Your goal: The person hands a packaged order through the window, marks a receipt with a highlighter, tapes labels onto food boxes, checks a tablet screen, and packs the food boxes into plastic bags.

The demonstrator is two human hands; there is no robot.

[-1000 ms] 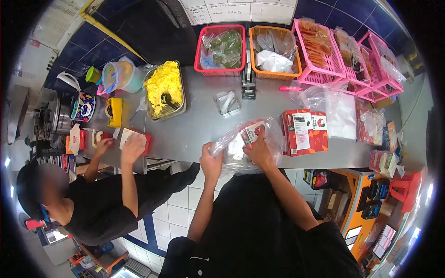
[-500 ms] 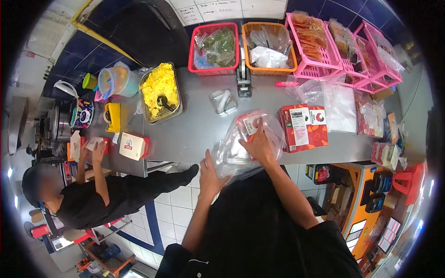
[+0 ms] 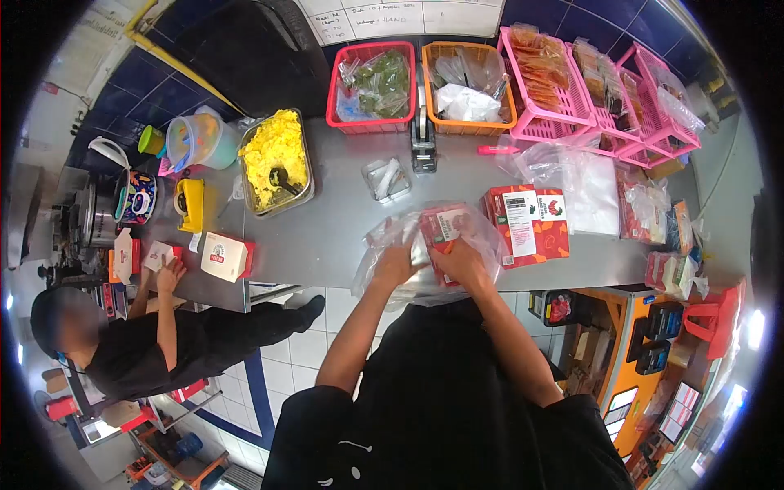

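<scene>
A clear plastic bag (image 3: 377, 242) lies at the front edge of the steel counter, with a red printed box (image 3: 442, 224) inside it. My left hand (image 3: 398, 265) is on the left part of the bag, its fingers bent into the film and partly hidden. My right hand (image 3: 464, 266) grips the near side of the red box, its fingers closed there. I cannot tell whether that hand is inside or outside the film. Just right of the bag, a second red box (image 3: 529, 229) with a white label stands on the counter.
Behind the bag are a small clear tub (image 3: 386, 180) and a tape dispenser (image 3: 423, 147). A tray of yellow food (image 3: 276, 163) sits left. Red (image 3: 373, 126), orange (image 3: 469, 126) and pink baskets (image 3: 555, 129) line the back. At left, a co-worker (image 3: 147, 347) handles a carton (image 3: 162, 255).
My left hand has moved right and up, from the bag's left edge onto the bag beside the box. My right hand has slid down from the box's top to its near side.
</scene>
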